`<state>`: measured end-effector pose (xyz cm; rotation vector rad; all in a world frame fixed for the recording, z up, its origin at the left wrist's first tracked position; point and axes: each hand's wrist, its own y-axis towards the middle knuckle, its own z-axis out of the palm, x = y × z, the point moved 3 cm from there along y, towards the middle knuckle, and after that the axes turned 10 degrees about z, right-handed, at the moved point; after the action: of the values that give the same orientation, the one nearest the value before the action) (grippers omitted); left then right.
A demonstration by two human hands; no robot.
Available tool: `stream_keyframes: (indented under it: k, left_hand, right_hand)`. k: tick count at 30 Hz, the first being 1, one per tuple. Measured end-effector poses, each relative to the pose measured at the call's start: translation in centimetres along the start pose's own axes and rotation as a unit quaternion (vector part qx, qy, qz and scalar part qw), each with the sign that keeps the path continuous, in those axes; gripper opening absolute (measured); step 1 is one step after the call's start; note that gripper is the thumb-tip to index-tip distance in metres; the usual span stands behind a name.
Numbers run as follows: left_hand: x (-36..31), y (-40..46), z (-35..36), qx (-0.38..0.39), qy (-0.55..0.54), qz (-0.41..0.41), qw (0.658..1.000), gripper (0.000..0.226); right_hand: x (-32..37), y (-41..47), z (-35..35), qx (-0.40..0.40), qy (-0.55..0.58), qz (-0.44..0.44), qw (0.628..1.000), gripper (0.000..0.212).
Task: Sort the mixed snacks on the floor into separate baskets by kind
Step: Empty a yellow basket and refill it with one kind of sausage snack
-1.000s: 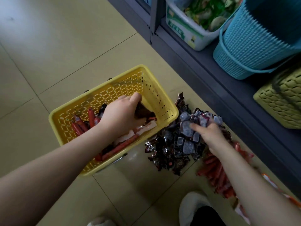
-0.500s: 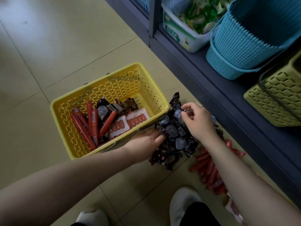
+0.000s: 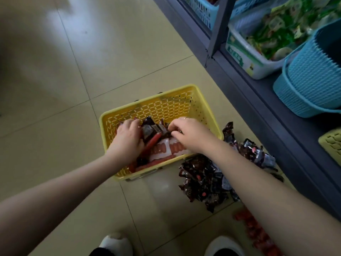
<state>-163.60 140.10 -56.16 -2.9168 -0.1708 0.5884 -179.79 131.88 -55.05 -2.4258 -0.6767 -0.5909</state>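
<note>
Currently both hands are inside the yellow basket (image 3: 184, 106). Your left hand (image 3: 127, 139) curls over the dark packets (image 3: 150, 129) and appears to grip them; your right hand (image 3: 190, 134) pinches packets at the same heap. Lift out only dark packets, leaving the red sausage sticks (image 3: 153, 141) beneath. Move them to the dark pile (image 3: 206, 180) on the floor under your right forearm.

beige tiled floor (image 3: 55, 126) carrying a yellow basket (image 3: 166, 106), a heap of dark snack packets (image 3: 203, 178) just beside it, and red sausages (image 3: 258, 235).
</note>
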Motion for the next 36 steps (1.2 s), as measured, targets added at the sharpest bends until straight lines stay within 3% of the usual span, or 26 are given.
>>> stream_keyframes:
  k: [1,3,7,10,12,17,23,29,32,36]
  left_hand:
    - [0.9,-0.4,-0.2,0.018,-0.028,-0.063,0.997,0.050]
    - [1.4,-1.1,-0.4,0.048,-0.040,-0.074,0.995,0.054]
    - [2.4,-1.6,-1.7,0.090,0.116,0.056,0.988,0.049]
    - [4.2,-1.7,-2.8,0.125,0.231,0.127,0.956,0.044]
    - [4.7,-1.4,-3.0,0.106,0.263,0.188,0.940,0.040]
    - [4.2,0.8,-0.9,0.228,0.274,0.202,0.912,0.040]
    - [4.3,3.4,1.7,0.363,0.382,0.162,0.834,0.046]
    - [3.7,4.2,1.3,0.456,0.410,0.171,0.771,0.031]
    - [2.3,3.4,-0.4,0.433,0.440,0.231,0.752,0.026]
    - [1.7,1.6,-2.6,0.327,0.448,0.231,0.799,0.022]
  right_hand:
    - [0.9,0.9,1.1,0.038,-0.037,-0.037,0.998,0.029]
    - [2.7,2.4,3.4,0.079,-0.135,-0.125,0.980,0.036]
    - [4.7,4.7,7.3,0.043,-0.365,-0.270,0.890,0.049]
    - [4.7,6.2,9.0,0.027,-0.422,-0.326,0.846,0.044]
    - [4.6,6.7,9.0,0.011,-0.432,-0.361,0.827,0.035]
    - [3.6,7.2,8.4,0.029,-0.469,-0.299,0.831,0.040]
    - [3.5,6.3,5.5,-0.027,-0.439,-0.205,0.874,0.033]
    - [1.8,4.2,4.0,-0.013,-0.494,-0.201,0.846,0.047]
    - [1.7,4.8,6.0,0.015,-0.479,-0.206,0.853,0.047]
    - [1.8,5.6,7.5,0.092,-0.406,-0.166,0.894,0.047]
